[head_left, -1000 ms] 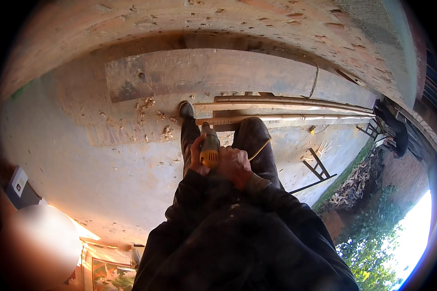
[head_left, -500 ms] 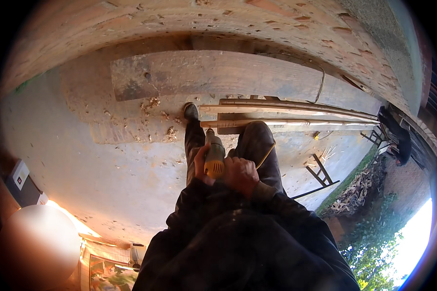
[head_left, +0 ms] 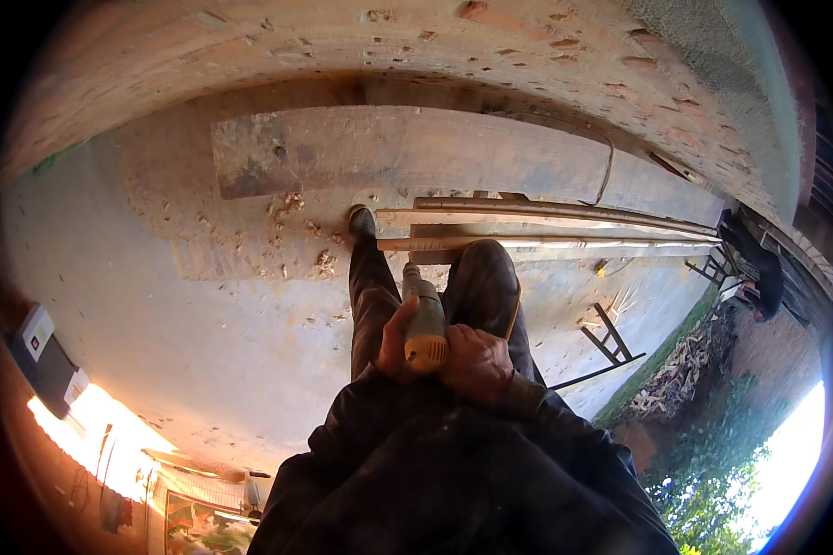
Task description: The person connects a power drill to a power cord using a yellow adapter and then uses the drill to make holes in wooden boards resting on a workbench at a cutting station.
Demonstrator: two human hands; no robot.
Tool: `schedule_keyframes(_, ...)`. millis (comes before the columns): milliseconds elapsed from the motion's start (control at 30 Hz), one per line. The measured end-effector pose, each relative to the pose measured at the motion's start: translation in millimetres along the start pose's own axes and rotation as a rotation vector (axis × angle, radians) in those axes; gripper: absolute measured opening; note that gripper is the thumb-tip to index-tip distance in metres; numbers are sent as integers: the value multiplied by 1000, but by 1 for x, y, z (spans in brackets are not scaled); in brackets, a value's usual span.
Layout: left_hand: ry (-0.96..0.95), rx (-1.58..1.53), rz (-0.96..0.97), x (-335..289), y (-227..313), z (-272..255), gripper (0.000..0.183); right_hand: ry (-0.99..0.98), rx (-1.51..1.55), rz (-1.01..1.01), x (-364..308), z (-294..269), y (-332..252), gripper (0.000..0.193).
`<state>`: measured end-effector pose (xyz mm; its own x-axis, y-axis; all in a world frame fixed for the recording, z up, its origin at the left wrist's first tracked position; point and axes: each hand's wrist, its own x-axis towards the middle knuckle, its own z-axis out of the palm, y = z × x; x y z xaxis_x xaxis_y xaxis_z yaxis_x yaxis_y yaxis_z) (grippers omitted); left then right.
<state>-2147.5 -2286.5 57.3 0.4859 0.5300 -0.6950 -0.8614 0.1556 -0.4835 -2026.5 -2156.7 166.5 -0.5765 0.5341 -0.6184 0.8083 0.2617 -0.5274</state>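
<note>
A power drill [head_left: 426,319] with a grey-green body and a yellow rear end is held low in front of my body, its chuck pointing away from me. My left hand [head_left: 398,339] is closed around its left side. My right hand [head_left: 477,363] grips it from the right, near the rear; the handle is hidden beneath the hands. Just beyond the drill's tip, a long narrow wooden strip [head_left: 564,242] runs sideways past my right knee, with a small gap between tip and wood. A second long wooden piece [head_left: 564,213] lies parallel behind it.
A wide weathered plank [head_left: 370,148] lies along the brick wall [head_left: 389,42]. Wood shavings [head_left: 324,263] litter the floor by my left foot. To the right stand a dark metal frame [head_left: 611,338] and, farther off, a person [head_left: 759,268] in dark clothes at the strips' far end.
The drill and both hands have moved back toward my body and slightly right. Its tip, earlier against the near strip's edge, is now apart from it.
</note>
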Motion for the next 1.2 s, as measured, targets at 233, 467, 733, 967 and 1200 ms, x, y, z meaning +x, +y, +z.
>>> schedule_keyframes(233, 244, 722, 119, 27, 24, -2, 56, 67, 128, 186, -16, -27, 11, 34)
schedule_keyframes(467, 749, 1623, 913, 90, 125, -40, 45, 176, 138, 239, -26, -40, 8, 26)
schedule_keyframes(733, 598, 1597, 972, 184, 190, -71, 50, 189, 160, 185, -28, -39, 11, 31)
schedule_keyframes(967, 482, 1420, 741, 198, 180, -61, 32, 168, 80, 110, -25, -43, 12, 30)
schedule_keyframes(1200, 700, 1969, 614, 191, 182, -63, 41, 186, 142, 148, -22, -43, 14, 30)
